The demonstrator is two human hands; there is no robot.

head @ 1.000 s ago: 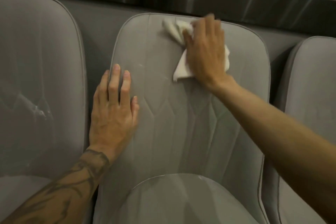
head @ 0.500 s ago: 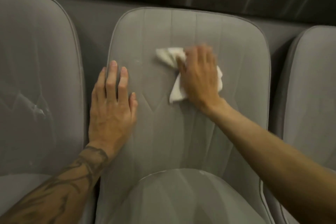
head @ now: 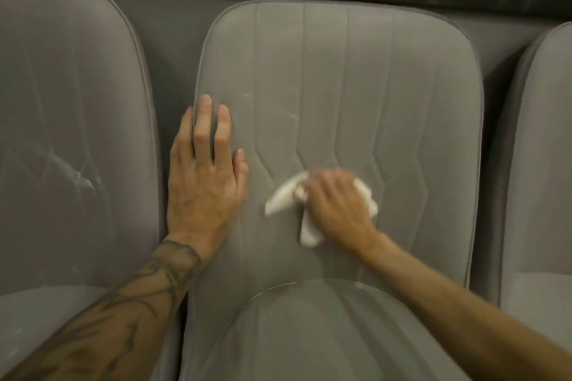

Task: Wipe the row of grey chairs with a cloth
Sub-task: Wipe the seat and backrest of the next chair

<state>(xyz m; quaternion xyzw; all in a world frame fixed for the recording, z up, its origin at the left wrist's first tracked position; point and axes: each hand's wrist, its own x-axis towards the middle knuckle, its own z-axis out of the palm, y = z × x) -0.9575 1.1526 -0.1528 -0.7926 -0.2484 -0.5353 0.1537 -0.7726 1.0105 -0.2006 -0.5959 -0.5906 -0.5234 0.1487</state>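
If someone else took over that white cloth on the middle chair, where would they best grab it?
Probably the loose flap of the crumpled white cloth that sticks out leftward from under the right hand, coming from the left. That hand covers the bunched middle, while this flap lies free on the grey padded chair back, clear of the flat left hand.

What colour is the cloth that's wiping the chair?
White. The cloth shows best in the head view, under the right hand.
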